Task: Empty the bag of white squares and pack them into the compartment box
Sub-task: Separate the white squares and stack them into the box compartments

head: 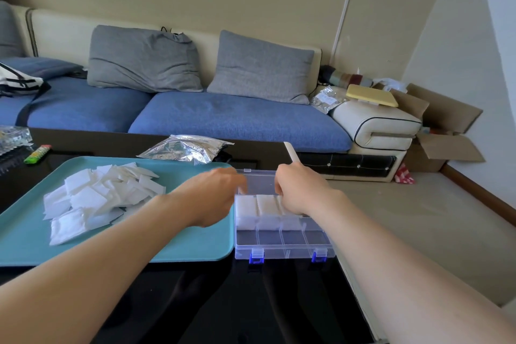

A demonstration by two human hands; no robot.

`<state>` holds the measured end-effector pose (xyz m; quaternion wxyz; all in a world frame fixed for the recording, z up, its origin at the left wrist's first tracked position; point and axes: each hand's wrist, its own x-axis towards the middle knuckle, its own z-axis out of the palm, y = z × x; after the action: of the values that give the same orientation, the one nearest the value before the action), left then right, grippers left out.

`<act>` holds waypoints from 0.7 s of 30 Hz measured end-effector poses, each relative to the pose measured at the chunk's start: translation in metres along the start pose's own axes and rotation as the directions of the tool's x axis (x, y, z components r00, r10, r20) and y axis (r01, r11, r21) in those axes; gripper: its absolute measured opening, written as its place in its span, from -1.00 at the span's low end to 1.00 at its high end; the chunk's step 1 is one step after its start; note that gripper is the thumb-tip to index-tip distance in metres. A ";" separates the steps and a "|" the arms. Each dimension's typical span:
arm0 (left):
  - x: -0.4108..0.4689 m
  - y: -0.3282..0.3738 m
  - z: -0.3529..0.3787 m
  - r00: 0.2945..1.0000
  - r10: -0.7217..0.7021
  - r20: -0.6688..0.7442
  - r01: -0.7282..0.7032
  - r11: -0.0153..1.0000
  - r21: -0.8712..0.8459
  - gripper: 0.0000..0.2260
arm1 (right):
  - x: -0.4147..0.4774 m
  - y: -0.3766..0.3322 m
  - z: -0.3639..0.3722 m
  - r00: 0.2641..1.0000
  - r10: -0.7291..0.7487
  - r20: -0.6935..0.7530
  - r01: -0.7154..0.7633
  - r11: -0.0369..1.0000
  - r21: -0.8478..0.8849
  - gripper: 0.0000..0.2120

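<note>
Left grip (215,193) blurred, palm down; right grip (296,190) knuckles-up.

Soft, even daylight fills the room, brightest on the right wall (460,36). The glossy black desk (279,301) mirrors the forearms (97,265) darkly. The left grip (220,184) is motion-blurred; wide-angle distortion bows lines near the edges.

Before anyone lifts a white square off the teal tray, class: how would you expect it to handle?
Likely light and soft: the white squares lie in a loose, jumbled heap on the tray. Probably squashable, since those in the compartment box sit packed tightly. Unlikely to roll, being flat.
</note>
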<state>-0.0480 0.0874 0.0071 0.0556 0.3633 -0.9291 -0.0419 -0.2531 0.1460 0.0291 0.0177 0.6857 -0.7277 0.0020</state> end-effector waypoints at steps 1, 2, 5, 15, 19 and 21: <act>-0.003 -0.003 -0.006 0.999 -0.048 0.026 0.047 0.998 0.037 -0.68 | 0.000 -0.005 -0.002 1.000 -0.007 -0.017 0.007 1.000 0.001 -0.75; -0.006 -0.009 -0.011 0.993 -0.105 0.059 0.101 0.993 0.063 -0.70 | 0.000 -0.012 -0.004 0.999 -0.019 -0.035 0.019 1.000 0.004 -0.75; -0.015 -0.034 -0.019 0.947 -0.276 0.166 0.248 0.954 0.170 -0.78 | 0.003 -0.036 -0.007 0.994 -0.068 -0.080 0.071 0.997 0.033 -0.79; -0.037 -0.064 -0.031 0.739 -0.489 0.464 0.392 0.872 0.293 -0.58 | 0.017 -0.135 0.009 0.972 -0.189 0.138 0.147 0.952 0.269 -0.84; -0.047 -0.076 -0.022 0.730 -0.465 0.501 0.412 0.884 0.221 -0.47 | 0.016 -0.156 0.013 0.941 -0.218 0.259 0.126 0.936 0.329 -0.59; -0.046 -0.080 -0.019 0.742 -0.451 0.496 0.408 0.891 0.200 -0.41 | 0.017 -0.161 0.009 0.938 -0.221 0.269 0.119 0.929 0.349 -0.57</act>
<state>0.0417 0.0598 0.0129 -0.2280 0.5434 -0.7996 -0.1156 -0.0938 0.1196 0.0169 -0.2083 0.7322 -0.6483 0.0160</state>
